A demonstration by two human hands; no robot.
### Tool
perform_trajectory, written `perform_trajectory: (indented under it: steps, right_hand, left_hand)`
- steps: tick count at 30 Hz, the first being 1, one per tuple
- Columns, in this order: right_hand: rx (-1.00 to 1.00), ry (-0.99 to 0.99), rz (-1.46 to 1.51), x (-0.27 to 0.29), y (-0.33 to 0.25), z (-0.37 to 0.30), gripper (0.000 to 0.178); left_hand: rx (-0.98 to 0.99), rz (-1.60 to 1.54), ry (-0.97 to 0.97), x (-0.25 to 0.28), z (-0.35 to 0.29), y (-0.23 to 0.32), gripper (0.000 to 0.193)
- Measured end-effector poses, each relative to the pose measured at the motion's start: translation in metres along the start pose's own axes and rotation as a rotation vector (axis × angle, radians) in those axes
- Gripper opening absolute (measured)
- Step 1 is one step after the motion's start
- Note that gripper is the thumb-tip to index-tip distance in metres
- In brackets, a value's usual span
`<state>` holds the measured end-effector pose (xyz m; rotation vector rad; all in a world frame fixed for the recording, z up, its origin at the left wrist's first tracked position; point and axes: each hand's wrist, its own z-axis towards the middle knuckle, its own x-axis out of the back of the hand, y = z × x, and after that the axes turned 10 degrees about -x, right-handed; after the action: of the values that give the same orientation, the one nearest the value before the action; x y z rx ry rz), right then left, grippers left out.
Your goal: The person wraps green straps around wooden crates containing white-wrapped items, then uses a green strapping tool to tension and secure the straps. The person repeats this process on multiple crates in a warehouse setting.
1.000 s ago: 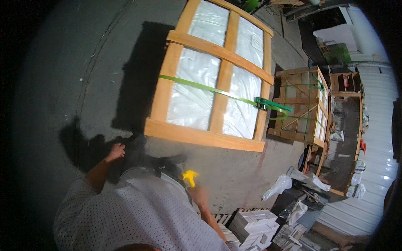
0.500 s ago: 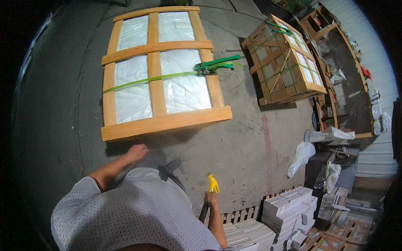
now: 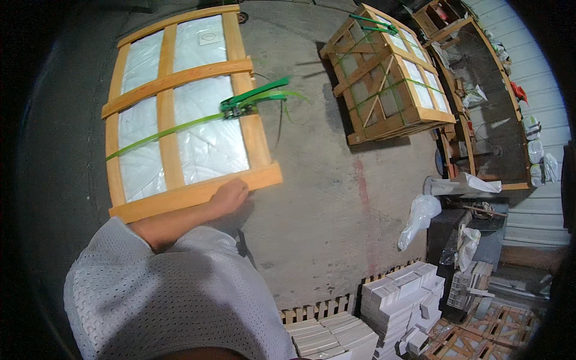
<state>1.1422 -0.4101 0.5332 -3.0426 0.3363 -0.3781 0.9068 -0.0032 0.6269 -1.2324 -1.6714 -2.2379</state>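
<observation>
My left hand (image 3: 231,197) is closed in a loose fist in front of the near rail of a slatted wooden crate (image 3: 264,175), with nothing showing in it. Whether it touches the rail I cannot tell. White plastic-wrapped contents (image 3: 210,135) show between the crate's slats. A light green strap (image 3: 174,130) runs across the top to a green ratchet buckle (image 3: 237,108), whose handle sticks out past the right side. My right hand is out of view.
A second strapped crate (image 3: 384,78) stands at the far right, beside a long wooden bin (image 3: 489,102). Stacked pale blocks (image 3: 399,294), a low wooden slat edge (image 3: 318,310) and crumpled clear plastic (image 3: 419,219) lie along the lower right. A wheel (image 3: 242,17) shows behind the near crate.
My left hand has swung forward and right to the crate's near rail. My right hand, earlier holding a yellow-headed tool, has left the view. The crates have shifted left in view.
</observation>
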Motion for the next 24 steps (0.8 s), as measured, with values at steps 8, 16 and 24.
perform_trajectory:
  steps: [8,16,24]
  right_hand:
    - [0.146,0.086,0.093,0.093,-0.113,0.007,0.020]
    - [0.152,0.066,-0.009,0.152,-0.191,0.027,0.021]
    - [0.130,-0.001,-0.199,0.251,-0.266,0.084,0.022]
  left_hand:
    - [-0.118,0.333,0.224,-0.044,0.137,-0.005,0.029]
    - [-0.156,0.567,0.205,-0.076,0.153,-0.023,0.023]
    - [-0.052,0.593,0.165,-0.095,0.163,-0.024,0.024]
